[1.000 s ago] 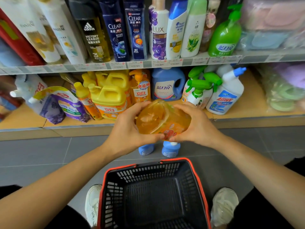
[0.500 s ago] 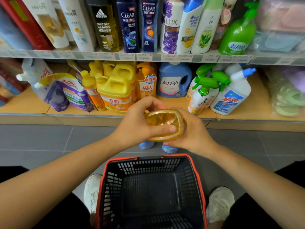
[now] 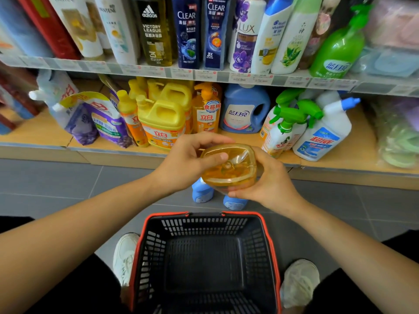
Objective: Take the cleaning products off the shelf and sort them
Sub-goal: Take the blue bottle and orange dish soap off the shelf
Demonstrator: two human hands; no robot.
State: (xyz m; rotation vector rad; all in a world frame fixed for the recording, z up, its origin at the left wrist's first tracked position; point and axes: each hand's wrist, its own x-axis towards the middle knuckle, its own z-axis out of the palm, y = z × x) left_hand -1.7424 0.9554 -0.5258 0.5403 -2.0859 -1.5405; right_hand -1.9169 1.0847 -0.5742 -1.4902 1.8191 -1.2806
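Bottle (image 3: 229,175) upended, left hand (image 3: 188,162) and right hand (image 3: 269,184) clasping.

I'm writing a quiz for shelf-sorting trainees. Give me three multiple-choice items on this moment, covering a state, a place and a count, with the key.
1. What state is the basket in?
A) nothing seen in it
B) full of bottles
C) tipped on its side

2. Where is the orange bottle?
A) in the basket
B) gripped by the left hand and right hand
C) on the top shelf

3. How many light-blue bottles stand on the floor?
A) one
B) two
C) four

Key: 1 A, its bare bottom shows. 2 B, fingers of both hands curl round it. 3 B, a pair shows beyond the basket, below the hands.
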